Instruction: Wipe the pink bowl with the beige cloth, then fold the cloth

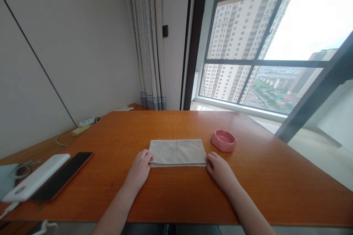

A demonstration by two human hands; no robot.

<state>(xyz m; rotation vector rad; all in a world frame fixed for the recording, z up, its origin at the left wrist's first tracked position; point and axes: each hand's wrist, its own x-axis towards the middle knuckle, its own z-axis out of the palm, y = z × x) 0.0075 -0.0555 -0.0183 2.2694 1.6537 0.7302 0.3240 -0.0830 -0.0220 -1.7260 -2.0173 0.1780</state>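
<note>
Soft grey folded cloth (178, 152), rectangular, between both hands' fingertips, on glossy wood.

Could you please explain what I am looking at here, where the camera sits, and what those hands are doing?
There is no machine: these are a person's two bare hands, filmed by a camera worn on their head, looking forward and down. The left hand and right hand each touch a near corner of a folded pale cloth lying flat on an orange wooden table. Whether the fingers pinch the cloth or only rest on it is unclear. A pink ashtray sits to the right of the cloth. At the left lie a dark phone and a white power bank.
</note>
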